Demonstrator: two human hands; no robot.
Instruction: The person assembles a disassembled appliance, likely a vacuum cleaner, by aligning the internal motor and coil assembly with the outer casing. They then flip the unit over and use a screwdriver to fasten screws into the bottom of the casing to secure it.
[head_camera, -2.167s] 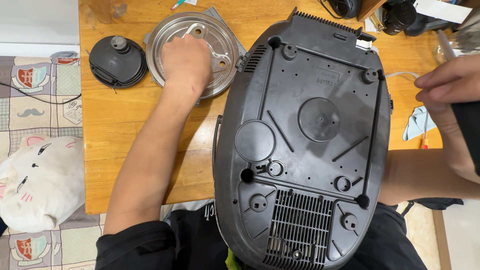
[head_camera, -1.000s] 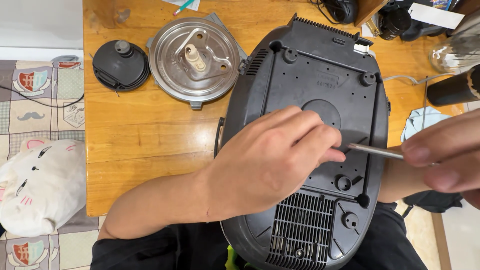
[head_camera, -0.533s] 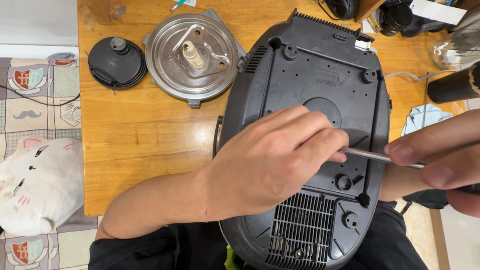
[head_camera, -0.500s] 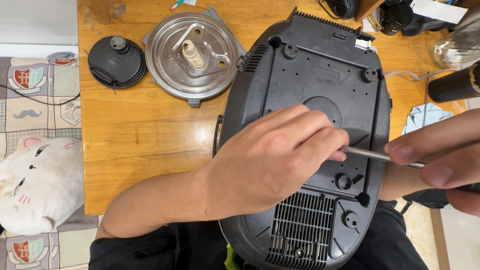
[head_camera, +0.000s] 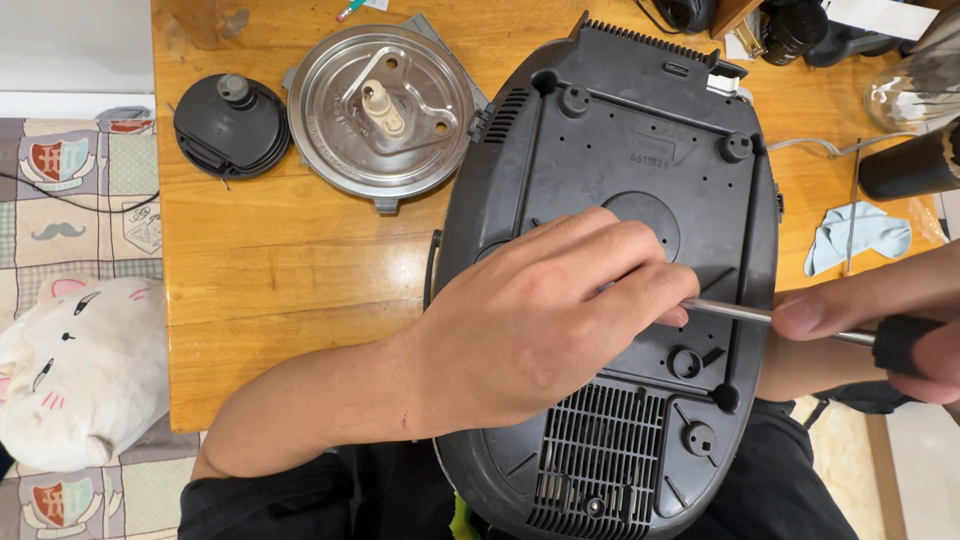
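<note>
Left hand pinches the slim steel-shafted screwdriver tip against the overturned dark-grey plastic appliance base. Right hand, fingers closed around the black handle, should keep the shaft square to the screw.

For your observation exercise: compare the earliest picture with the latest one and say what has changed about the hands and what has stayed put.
The left hand left the round metal lid and came down onto the upturned dark appliance base, its fingertips on the screwdriver shaft. The right hand, earlier at the right edge, now holds the screwdriver's handle. The lid, black cap, base and wooden table stayed as they were.
</note>
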